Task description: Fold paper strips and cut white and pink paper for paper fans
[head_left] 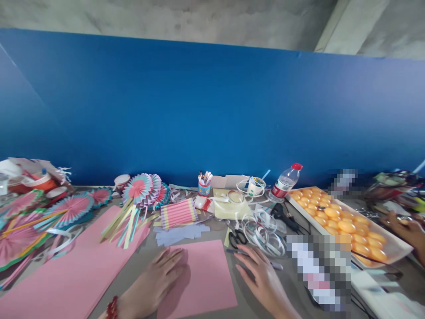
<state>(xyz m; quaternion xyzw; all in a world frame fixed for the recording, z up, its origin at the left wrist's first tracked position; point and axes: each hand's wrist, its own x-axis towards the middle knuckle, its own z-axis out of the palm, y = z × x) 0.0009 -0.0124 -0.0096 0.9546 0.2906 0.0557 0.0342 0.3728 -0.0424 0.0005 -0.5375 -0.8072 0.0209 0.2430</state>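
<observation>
A pink sheet of paper (209,279) lies flat in front of me. My left hand (162,274) rests on its left part, fingers stretched out and holding nothing. To the right of the sheet, my right hand (257,272) is open with the fingers apart. Just beyond its fingertips is a pair of black-handled scissors (237,238). A thin pen-like stick (276,266) lies partly hidden beneath the right hand. Curled white strips (262,230) are heaped past the scissors.
Folded paper fans (71,210) and a long pink sheet (76,261) cover the left side. At the back stand a pen cup (204,188) and a water bottle (284,184). A tray of orange balls (398,248) is at right, near another person's hand (403,228).
</observation>
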